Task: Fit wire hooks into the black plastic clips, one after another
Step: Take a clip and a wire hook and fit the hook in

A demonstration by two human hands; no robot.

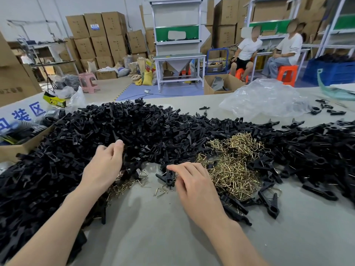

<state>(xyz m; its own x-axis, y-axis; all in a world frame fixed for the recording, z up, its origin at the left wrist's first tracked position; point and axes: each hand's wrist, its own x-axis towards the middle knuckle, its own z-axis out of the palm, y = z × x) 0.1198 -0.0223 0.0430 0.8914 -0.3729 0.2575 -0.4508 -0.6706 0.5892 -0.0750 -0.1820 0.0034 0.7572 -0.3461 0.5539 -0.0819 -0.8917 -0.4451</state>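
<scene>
Left grip (103,166) is over the big heap of black plastic clips (134,129) that fills the left half of the desk (153,233), fingers curled down onto the heap; whether it has a clip pinched, I cannot tell; right grip (192,181) is near the middle of the desk, thumb and forefinger grasping a single black clip (167,177) low over the surface; just right of it the brass-coloured wire hooks (230,167) lie in a tangled mound, ringed by more clips; a few loose hooks (161,191) lie on the bare desk just beside the held clip; a clear plastic bag (265,98) sits crumpled toward the far right; a cardboard box (13,150) is at the left edge.
</scene>
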